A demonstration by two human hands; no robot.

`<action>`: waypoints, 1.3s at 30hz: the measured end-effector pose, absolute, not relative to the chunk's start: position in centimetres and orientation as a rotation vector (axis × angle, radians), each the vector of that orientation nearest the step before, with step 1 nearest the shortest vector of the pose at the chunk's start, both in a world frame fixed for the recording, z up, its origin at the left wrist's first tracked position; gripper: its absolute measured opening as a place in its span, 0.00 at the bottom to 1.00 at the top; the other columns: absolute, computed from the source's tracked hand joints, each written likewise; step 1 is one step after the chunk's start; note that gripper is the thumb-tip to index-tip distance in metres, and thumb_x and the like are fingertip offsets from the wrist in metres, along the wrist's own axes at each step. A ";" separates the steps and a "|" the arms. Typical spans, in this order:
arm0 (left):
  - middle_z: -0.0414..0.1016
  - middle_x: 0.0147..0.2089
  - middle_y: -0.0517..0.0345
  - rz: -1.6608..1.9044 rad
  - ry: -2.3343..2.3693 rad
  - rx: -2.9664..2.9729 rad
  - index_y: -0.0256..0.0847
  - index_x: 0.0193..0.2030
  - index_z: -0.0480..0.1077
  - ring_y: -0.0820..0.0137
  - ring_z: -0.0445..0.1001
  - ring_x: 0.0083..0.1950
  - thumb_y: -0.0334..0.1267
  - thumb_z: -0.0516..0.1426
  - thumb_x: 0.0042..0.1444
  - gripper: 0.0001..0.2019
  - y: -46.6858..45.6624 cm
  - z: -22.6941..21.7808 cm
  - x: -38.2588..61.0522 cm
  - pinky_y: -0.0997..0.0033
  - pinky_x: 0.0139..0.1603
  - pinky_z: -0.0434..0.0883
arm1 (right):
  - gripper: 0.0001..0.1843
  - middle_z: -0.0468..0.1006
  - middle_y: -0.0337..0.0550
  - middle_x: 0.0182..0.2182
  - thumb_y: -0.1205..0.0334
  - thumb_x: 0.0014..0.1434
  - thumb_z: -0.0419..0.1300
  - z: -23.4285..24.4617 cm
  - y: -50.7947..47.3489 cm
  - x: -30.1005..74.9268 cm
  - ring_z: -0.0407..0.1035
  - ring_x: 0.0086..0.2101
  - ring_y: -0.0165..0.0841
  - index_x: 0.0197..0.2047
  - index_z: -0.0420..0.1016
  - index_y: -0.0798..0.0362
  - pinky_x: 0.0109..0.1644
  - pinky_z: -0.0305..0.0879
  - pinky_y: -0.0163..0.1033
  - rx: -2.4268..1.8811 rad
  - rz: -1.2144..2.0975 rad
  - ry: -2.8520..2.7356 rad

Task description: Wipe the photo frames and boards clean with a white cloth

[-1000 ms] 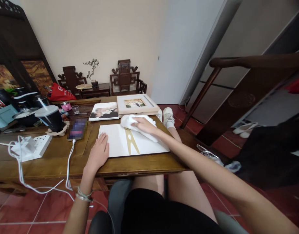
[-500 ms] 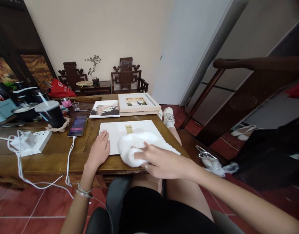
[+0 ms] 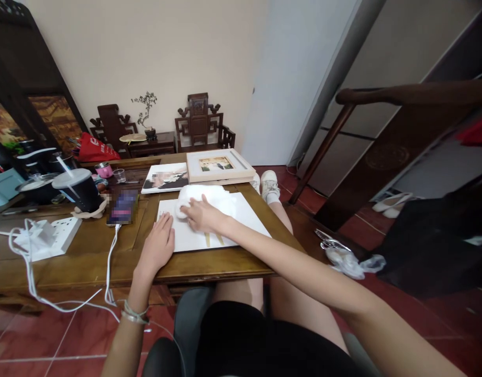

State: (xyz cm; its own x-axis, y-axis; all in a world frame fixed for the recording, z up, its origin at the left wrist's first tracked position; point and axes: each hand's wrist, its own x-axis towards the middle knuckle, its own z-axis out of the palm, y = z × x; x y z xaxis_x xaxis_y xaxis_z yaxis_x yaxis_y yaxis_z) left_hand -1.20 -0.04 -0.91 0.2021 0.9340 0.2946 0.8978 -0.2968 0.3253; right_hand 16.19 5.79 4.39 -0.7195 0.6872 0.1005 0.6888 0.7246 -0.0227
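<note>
A flat white board [image 3: 246, 222] with gold marks lies near the front edge of the wooden table [image 3: 123, 264]. My left hand [image 3: 159, 242] rests flat on the board's left edge, fingers stretched out and holding nothing. With my right hand [image 3: 203, 214] I press a fluffy white cloth [image 3: 213, 192] onto the board's upper left part, fingers bunched into it. The cloth and my forearm hide much of the board's surface, including most of the gold marks.
Behind the board lie a photo print [image 3: 166, 177] and a framed picture [image 3: 221, 166] on a box. To the left are a phone [image 3: 123, 207] on a charging cable, a lidded cup [image 3: 81, 191] with a straw, and a power strip [image 3: 64, 235] with tangled cables.
My right hand has swept the cloth away from me and to the left, from the board's near edge to its far part. My left hand stays on the board's left edge.
</note>
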 end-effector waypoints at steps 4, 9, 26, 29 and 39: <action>0.57 0.69 0.43 0.689 1.809 2.371 0.32 0.63 0.60 0.62 0.52 0.71 0.35 0.42 0.64 0.23 -0.1 -1.0 -1.2 0.54 0.69 0.52 | 0.18 0.70 0.64 0.50 0.70 0.58 0.50 3.8 1.8 16.7 0.59 0.56 0.52 0.52 0.67 0.60 0.61 0.38 0.69 -0.941 -0.124 -2.874; 0.56 0.69 0.41 0.688 1.811 2.368 0.30 0.63 0.60 0.62 0.50 0.71 0.34 0.41 0.63 0.23 -0.1 -1.1 -1.2 0.54 0.70 0.51 | 0.13 0.75 0.58 0.42 0.71 0.54 0.51 5.0 -4.1 19.5 0.65 0.52 0.48 0.43 0.71 0.56 0.61 0.45 0.62 -0.695 0.061 -2.908; 0.60 0.67 0.43 0.898 1.762 2.231 0.33 0.63 0.61 0.61 0.56 0.69 0.40 0.42 0.65 0.23 0.1 -0.8 -1.3 0.54 0.69 0.53 | 0.19 0.72 0.65 0.49 0.68 0.59 0.49 3.8 5.0 14.9 0.62 0.54 0.55 0.53 0.66 0.61 0.56 0.47 0.68 -1.202 0.015 -2.706; 0.64 0.65 0.47 1.214 1.738 2.036 0.36 0.63 0.61 0.64 0.61 0.67 0.44 0.40 0.66 0.24 0.1 -0.3 -1.5 0.59 0.68 0.57 | 0.18 0.71 0.61 0.52 0.68 0.59 0.50 3.6 3.1 14.6 0.57 0.58 0.52 0.52 0.68 0.57 0.59 0.44 0.65 -0.969 -0.020 -2.792; 0.64 0.64 0.43 1.063 1.721 2.160 0.32 0.60 0.64 0.62 0.61 0.67 0.43 0.42 0.66 0.24 -0.2 -0.4 -1.1 0.57 0.68 0.56 | 0.10 0.76 0.46 0.28 0.68 0.58 0.49 6.6 0.4 20.6 0.68 0.33 0.39 0.39 0.71 0.54 0.38 0.59 0.40 -0.756 0.309 -2.908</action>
